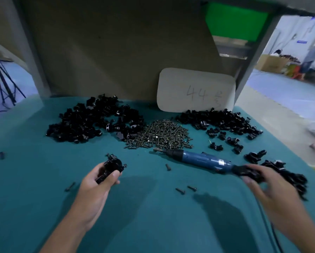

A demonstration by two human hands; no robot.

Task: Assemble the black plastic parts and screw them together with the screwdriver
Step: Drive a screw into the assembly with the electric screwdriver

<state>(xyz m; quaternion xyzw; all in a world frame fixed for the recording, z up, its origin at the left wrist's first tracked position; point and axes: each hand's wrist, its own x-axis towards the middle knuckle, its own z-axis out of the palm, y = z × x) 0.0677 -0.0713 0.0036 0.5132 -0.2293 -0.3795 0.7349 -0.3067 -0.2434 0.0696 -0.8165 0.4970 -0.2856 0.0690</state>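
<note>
Two hands busy: left hand (98, 177) grips joined black plastic parts (110, 167) above the counter (153, 216), fingers curled round them, likely ready for screwing. Right hand (262, 181) at screwdriver (200, 159) rear, blurred, grip unclear. Screw pile (160, 134) lies centre.

A white card (196, 90) with "44" handwritten on it leaned against a brown cardboard backboard (116, 52) on the teal table (153, 216). A green panel (235, 21) was above it. A black tripod (1, 79) stood far left, and a blurred person (312, 55) stood beside cardboard boxes (271, 63) far right.
</note>
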